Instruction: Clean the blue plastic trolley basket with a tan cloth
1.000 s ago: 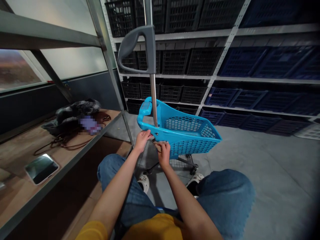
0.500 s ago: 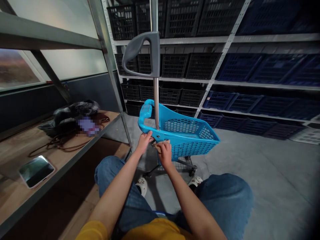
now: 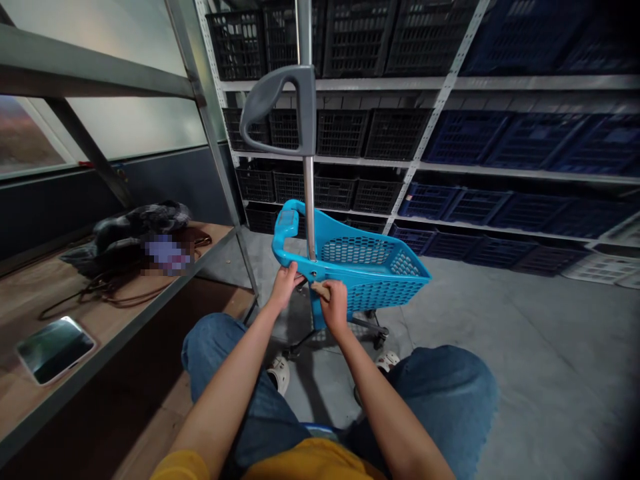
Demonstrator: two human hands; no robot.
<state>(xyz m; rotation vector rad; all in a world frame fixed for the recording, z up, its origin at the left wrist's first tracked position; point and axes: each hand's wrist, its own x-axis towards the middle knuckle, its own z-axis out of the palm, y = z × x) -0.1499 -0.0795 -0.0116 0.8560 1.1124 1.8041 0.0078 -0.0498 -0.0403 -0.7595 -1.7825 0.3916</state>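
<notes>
A small blue plastic shopping cart [image 3: 373,257] stands in front of me, its perforated basket pointing to the right. My left hand [image 3: 286,285] grips the cart's near edge below the blue handle [image 3: 284,233], thumb on top and fingers partly hidden beneath. Close by, my right hand [image 3: 334,305] is closed on a small tan piece, perhaps cloth or cardboard [image 3: 321,290], held against the basket's near side. A metal pole [image 3: 309,200] with a grey loop grip [image 3: 307,110] rises from the cart.
On the left, a wooden shelf [image 3: 30,407] holds a phone [image 3: 56,348], a dark plaid cloth [image 3: 140,223] and brown straps [image 3: 130,299]. Behind the cart, white racks [image 3: 380,84] carry black crates [image 3: 343,130] and dark blue crates [image 3: 465,137]. My knees flank the cart on the grey floor.
My right hand has shifted slightly, and more of the tan piece shows beyond its fingers. My left hand keeps its place on the cart. The whole view has moved a little.
</notes>
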